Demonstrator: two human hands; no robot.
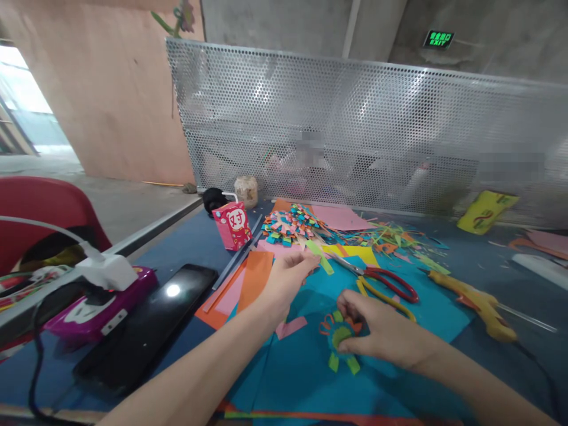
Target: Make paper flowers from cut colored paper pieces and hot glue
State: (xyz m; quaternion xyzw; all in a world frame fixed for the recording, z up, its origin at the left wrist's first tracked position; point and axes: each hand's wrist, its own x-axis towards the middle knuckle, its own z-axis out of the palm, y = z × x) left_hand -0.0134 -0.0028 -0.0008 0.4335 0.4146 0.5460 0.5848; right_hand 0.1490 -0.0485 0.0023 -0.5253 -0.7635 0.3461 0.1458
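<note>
My right hand (364, 319) pinches a small paper flower (341, 336) between thumb and fingers. The flower has a green centre, a blue ring, and orange and green paper loops and strips around it. At the middle of the table, the fingers of my left hand (290, 272) are closed at a light green paper strip (326, 264); their tips partly hide it. Just under that hand, a folded pink paper strip (291, 326) lies on blue paper sheets (293, 378). Scissors (384, 281) with red and yellow handles rest open beyond my right hand.
Finished fringed paper flowers (288, 225) and paper scraps (394, 236) lie at the back, before a perforated metal screen (310, 118). A yellow glue gun (477, 302) is on the right. To the left are a phone (151, 325), a purple power strip (106, 307) and a red drink carton (232, 226).
</note>
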